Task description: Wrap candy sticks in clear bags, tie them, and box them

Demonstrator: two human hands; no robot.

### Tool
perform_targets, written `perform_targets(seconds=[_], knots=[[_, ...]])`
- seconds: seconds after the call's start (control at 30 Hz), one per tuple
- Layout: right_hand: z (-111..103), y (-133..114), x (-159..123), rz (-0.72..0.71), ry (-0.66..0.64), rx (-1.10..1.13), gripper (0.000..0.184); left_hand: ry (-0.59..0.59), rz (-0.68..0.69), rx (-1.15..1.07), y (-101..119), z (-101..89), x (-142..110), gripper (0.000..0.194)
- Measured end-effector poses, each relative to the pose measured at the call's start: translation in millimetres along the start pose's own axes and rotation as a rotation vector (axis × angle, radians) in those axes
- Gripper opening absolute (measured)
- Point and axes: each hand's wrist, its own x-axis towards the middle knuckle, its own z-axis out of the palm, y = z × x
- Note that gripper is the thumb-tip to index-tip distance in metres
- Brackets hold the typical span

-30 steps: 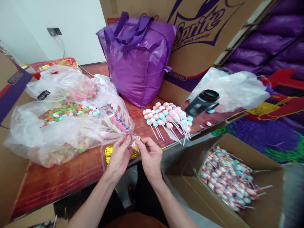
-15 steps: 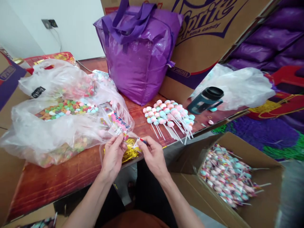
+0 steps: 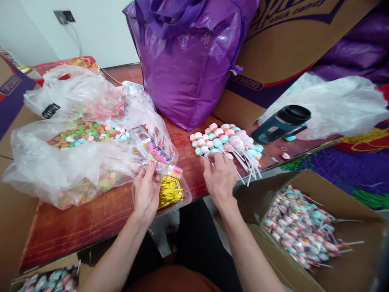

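Observation:
My left hand (image 3: pixel 147 190) pinches a small clear printed candy wrapper bag (image 3: pixel 165 169) over a clear tray of gold twist ties (image 3: pixel 170 192) at the table's front edge. My right hand (image 3: pixel 219 175) rests palm down on the stick ends of a pile of pink and blue lollipops (image 3: pixel 226 140) on the red wooden table (image 3: pixel 91 219); its fingers curl over the sticks, and whether they grip one is hidden.
A big clear plastic bag of coloured candies (image 3: pixel 82 142) lies at left. A purple tote bag (image 3: pixel 188 61) and a cardboard carton stand behind. A dark mug (image 3: pixel 281 123) lies at right. An open box of wrapped lollipops (image 3: pixel 300 231) sits on the floor.
My right hand has let go of the wrapper and moved right onto the lollipop pile. My left hand still holds the wrapper. The view has shifted closer and lower.

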Motion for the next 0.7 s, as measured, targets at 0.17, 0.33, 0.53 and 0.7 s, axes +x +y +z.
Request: perform_targets(seconds=[0.17,0.33,0.53,0.7], knots=[[18.1,22.7,7.7,0.04,-0.075,-0.121,0.012,0.058,-0.051,-0.04,4.5,0.3,4.8,0.026],[5.4,22.3,-12.7,0.204,0.018,0.426,0.021,0.103,-0.118,-0.08,12.1,1.0,8.8,0.013],[-36.8,6.6,-57.6,0.309,-0.074,0.763,0.022,0.159,-0.174,-0.093,21.1,3.0,13.4,0.017],[-53.8,3.8,-73.7,0.129,-0.041,0.644,0.014,0.174,-0.169,-0.062,18.8,2.1,10.8,0.018]])
